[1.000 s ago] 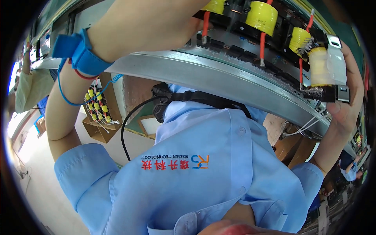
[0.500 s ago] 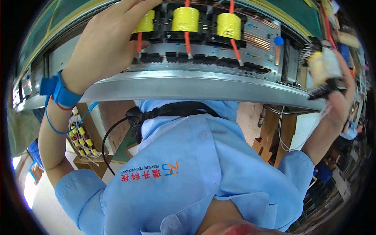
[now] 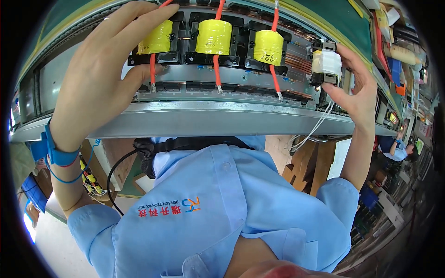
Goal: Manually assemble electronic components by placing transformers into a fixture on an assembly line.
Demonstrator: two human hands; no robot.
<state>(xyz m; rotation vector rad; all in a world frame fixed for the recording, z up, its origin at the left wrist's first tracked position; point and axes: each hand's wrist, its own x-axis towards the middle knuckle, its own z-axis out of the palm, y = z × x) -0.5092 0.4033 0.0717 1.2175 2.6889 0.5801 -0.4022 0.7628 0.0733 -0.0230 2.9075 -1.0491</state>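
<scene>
Three yellow-wrapped transformers with black cores and red leads stand in a row on a circuit board (image 3: 259, 83): the left one (image 3: 156, 38), the middle one (image 3: 214, 37) and the right one (image 3: 269, 47). My left hand (image 3: 95, 69) arches around the left transformer, its fingers spread across the top side and the thumb close to the lower red lead. At the board's right end, my right hand (image 3: 354, 85) grips a smaller transformer (image 3: 327, 65) between thumb and fingers. It has a white and yellow winding, black ends and white wires (image 3: 320, 121) hanging down.
A grey metal rail (image 3: 222, 118) runs along the near side of the board. Yellow-edged green surfaces (image 3: 343, 21) lie beyond it. Below left, several yellow transformers (image 3: 90, 178) sit in a carton. Another person (image 3: 394, 147) is at the far right.
My right hand has brought the smaller transformer leftward from beyond the board's right end to over that end. The left hand stays around the left transformer. The view has shifted slightly.
</scene>
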